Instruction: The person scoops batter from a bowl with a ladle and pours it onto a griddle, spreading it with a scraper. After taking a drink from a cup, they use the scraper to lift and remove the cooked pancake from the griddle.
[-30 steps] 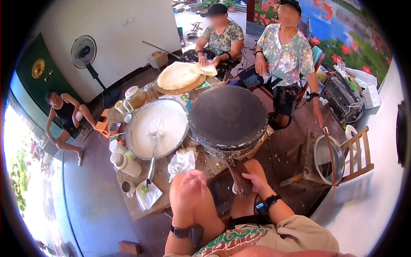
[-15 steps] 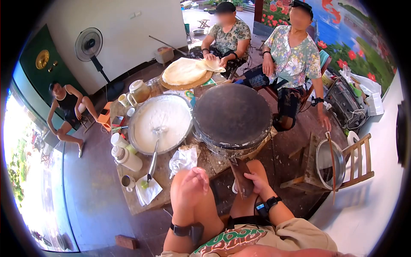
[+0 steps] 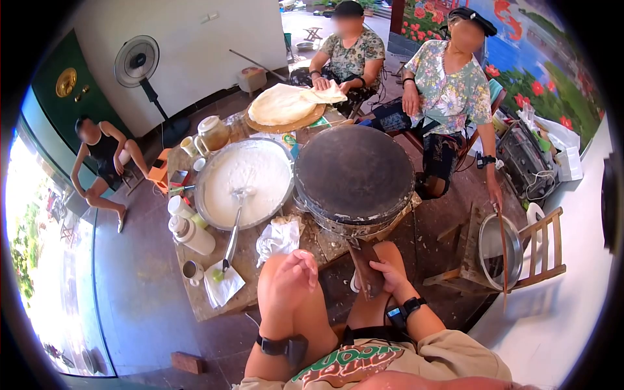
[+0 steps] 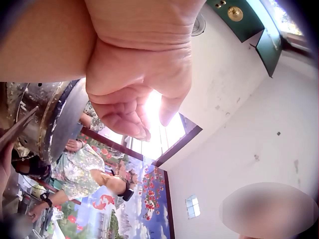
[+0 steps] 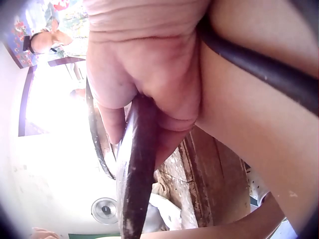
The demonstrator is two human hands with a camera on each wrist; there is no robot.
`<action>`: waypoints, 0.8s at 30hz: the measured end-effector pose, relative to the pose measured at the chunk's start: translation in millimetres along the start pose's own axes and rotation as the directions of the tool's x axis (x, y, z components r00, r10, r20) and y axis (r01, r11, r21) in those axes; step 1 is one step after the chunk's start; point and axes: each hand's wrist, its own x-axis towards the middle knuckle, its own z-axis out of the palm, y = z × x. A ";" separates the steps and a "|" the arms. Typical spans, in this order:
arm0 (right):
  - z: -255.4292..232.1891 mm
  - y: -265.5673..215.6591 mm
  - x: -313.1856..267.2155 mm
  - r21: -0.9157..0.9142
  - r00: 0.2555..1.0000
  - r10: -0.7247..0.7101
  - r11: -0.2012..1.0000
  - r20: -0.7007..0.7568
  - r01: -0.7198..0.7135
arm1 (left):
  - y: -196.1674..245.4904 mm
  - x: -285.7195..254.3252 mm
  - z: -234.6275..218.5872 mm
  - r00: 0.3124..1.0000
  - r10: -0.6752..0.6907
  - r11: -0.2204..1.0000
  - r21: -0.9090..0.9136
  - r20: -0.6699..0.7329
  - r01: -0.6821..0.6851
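My left hand (image 3: 294, 283) rests on my left knee, its fingers loosely bent around nothing; the left wrist view shows the same hand (image 4: 142, 69) with an empty gap beside the thumb. In my right hand (image 3: 390, 273), by the right knee, is a dark flat wooden board (image 3: 366, 270), gripped at its edge. The right wrist view has the board (image 5: 137, 164) between thumb and fingers of that hand (image 5: 144, 64). Just beyond the board stands a round black griddle (image 3: 354, 172). Left of it, a wide metal basin (image 3: 218, 175) of white batter holds a ladle (image 3: 235, 227).
A person at the far side handles thin flatbreads (image 3: 279, 104) on a round board. Another, in a floral shirt (image 3: 448, 91), sits right of the griddle, near a metal basin (image 3: 491, 250) on a wooden chair. Bottles (image 3: 195, 235), a mug (image 3: 192, 272) and crumpled cloth (image 3: 278, 240) lie left.
The head view has shifted slightly. The person in the floral shirt has tilted their head, and the far person's flatbread edge has moved right and folded over. Both my hands stay nearly still.
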 end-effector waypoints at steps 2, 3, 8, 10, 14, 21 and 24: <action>-1.5 0.2 0.9 0.001 1.000 0.006 1.000 0.004 -0.006 | 0.1 -0.2 -0.1 1.000 -0.004 1.000 0.003 -0.007 0.004; -1.5 0.2 1.1 0.000 1.000 0.005 1.000 0.002 -0.005 | 0.1 -0.4 0.2 1.000 -0.001 1.000 0.003 -0.015 0.001; 1.0 0.1 0.6 0.004 1.000 -0.002 1.000 -0.004 0.002 | -0.7 -1.0 -0.4 1.000 0.012 1.000 -0.006 -0.017 -0.012; 1.8 -0.6 0.5 0.002 1.000 -0.009 1.000 0.001 0.009 | 0.0 -0.5 -0.1 1.000 0.014 1.000 -0.003 -0.010 -0.014; 6.7 -3.0 -2.4 -0.001 1.000 -0.016 1.000 -0.007 0.016 | 0.5 -0.7 1.5 1.000 0.020 1.000 -0.011 -0.014 -0.020; 6.5 -2.3 -3.3 -0.008 1.000 -0.016 1.000 -0.022 0.016 | 1.8 -1.4 4.0 0.999 0.028 1.000 0.003 -0.032 -0.028; 6.0 -2.0 -2.4 -0.005 1.000 -0.016 1.000 -0.014 0.016 | 1.5 -1.9 3.9 0.999 0.032 0.999 0.005 -0.035 -0.032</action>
